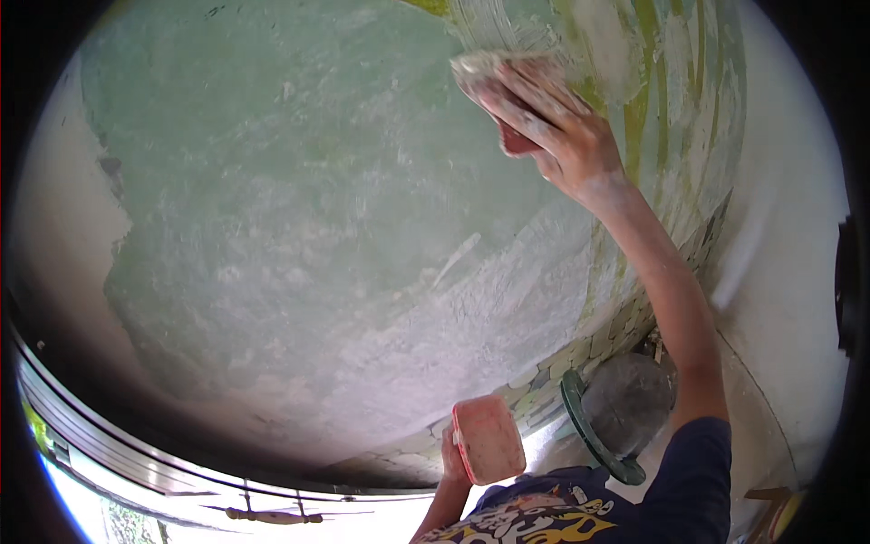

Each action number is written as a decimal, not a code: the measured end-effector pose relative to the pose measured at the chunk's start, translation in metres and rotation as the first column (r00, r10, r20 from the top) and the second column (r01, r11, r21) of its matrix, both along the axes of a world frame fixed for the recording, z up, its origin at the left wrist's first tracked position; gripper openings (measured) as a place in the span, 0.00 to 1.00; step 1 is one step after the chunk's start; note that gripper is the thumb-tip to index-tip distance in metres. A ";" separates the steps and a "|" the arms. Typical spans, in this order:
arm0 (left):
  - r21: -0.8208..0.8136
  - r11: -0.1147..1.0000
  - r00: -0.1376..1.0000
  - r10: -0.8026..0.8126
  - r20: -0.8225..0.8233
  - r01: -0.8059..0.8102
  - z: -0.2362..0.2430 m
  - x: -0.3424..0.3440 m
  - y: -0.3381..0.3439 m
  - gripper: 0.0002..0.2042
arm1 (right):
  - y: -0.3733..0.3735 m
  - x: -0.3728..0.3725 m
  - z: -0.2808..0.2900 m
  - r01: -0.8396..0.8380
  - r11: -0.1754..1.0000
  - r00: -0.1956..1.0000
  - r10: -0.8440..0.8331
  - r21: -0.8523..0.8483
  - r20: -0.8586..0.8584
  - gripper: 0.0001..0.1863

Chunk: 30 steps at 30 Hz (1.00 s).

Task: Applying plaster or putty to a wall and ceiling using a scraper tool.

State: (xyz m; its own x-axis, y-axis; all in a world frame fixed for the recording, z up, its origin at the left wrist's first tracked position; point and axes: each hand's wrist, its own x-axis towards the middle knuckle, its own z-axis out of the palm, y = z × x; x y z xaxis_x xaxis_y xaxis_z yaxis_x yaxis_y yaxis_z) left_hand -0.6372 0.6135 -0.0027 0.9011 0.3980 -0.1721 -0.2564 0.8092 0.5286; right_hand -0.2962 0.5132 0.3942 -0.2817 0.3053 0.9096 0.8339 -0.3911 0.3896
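Observation:
My right hand (pixel 553 122) is raised high against the green wall (pixel 299 208). It grips a putty knife with a reddish handle (pixel 517 140), and the blade (pixel 494 63) presses flat on the wall with white putty on it. My left hand (pixel 450 458) is low near my chest and holds a pink rectangular board (pixel 489 438) dusted with white putty. White putty covers both hands.
Patchy white filler streaks the wall (pixel 634 54) at the upper right. A dark green basin (pixel 625 408) of grey mix sits below on the floor. A window frame (pixel 136 444) curves along the lower left. A white wall (pixel 779 227) meets the green one at the right.

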 end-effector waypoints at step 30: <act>0.023 1.000 0.997 -0.022 0.069 0.020 -0.059 -0.008 0.024 0.35 | 0.006 -0.017 -0.016 0.047 0.996 0.993 -0.038 0.073 -0.115 0.48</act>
State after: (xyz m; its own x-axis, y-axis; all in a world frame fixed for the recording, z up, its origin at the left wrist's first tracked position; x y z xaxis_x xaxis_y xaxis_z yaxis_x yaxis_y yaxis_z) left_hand -0.6454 0.6372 -0.0614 0.9187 0.3820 -0.1001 -0.2764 0.8031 0.5278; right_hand -0.3136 0.5196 0.3785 -0.1639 0.2437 0.9559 0.8529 -0.4519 0.2615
